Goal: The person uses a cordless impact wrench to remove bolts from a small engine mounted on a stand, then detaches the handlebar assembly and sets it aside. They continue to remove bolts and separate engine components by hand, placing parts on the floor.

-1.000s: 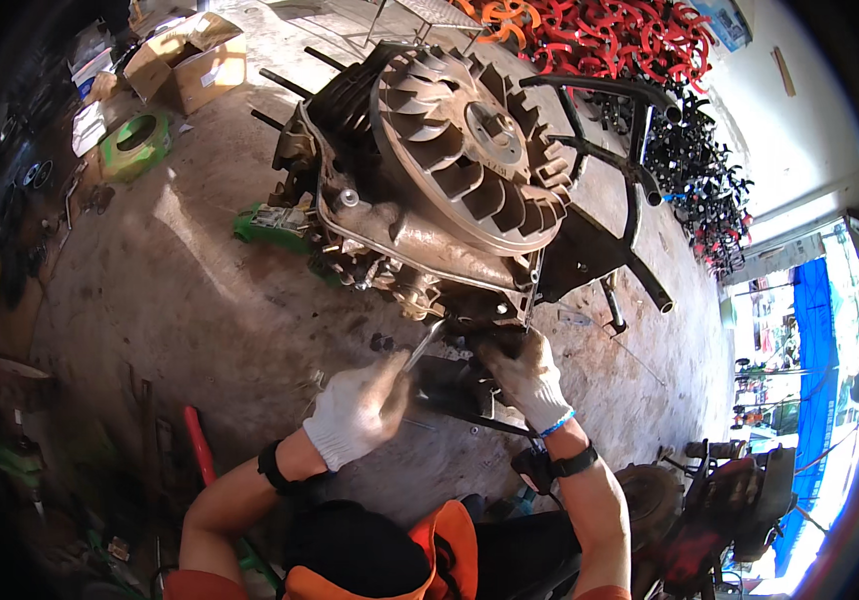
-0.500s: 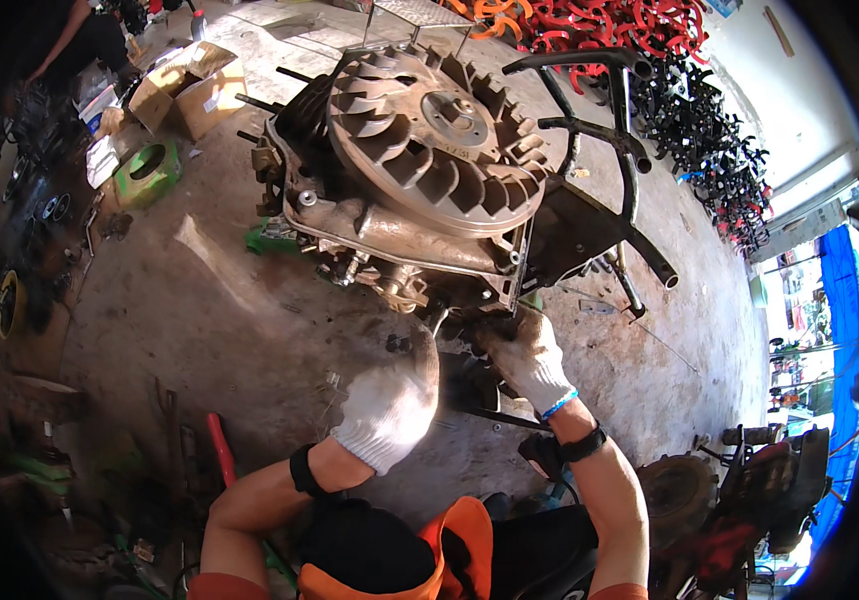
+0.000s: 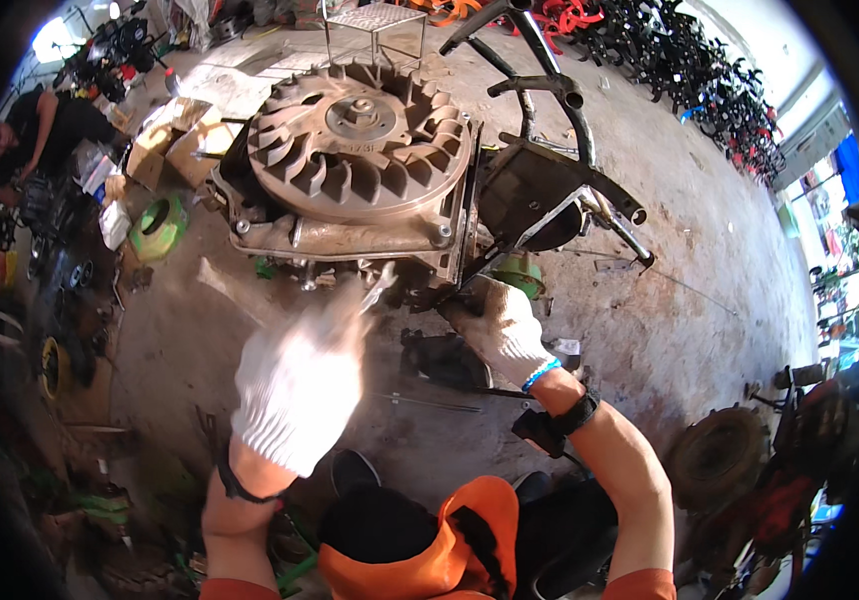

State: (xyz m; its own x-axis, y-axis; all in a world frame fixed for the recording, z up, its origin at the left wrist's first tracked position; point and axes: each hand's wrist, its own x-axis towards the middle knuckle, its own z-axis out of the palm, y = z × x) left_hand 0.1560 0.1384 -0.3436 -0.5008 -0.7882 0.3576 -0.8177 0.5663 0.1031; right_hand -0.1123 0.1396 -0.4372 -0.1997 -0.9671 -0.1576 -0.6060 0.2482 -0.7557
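Observation:
A dusty engine (image 3: 350,238) with a large finned flywheel (image 3: 360,150) on its upper side stands in front of me. My left hand (image 3: 300,385), in a white knit glove and smeared by motion, is closed around a silver wrench (image 3: 381,284) just below the engine's near edge. The wrench's head shows beyond the fingers; the rest is hidden. Gloved too, my right hand (image 3: 502,325) is curled at the engine's lower right corner. Its fingertips are partly hidden, and what they grip cannot be made out.
A tubular black metal frame (image 3: 550,90) juts out at the engine's right. Green round parts (image 3: 158,228) and an opened cardboard box (image 3: 195,140) lie at the left. Metal rods (image 3: 430,402) rest on the floor near me. Another person (image 3: 50,130) crouches at the far left.
My left hand has swung left and nearer to me with the wrench, away from my right hand. My right hand stays by the engine's lower corner. The view has shifted.

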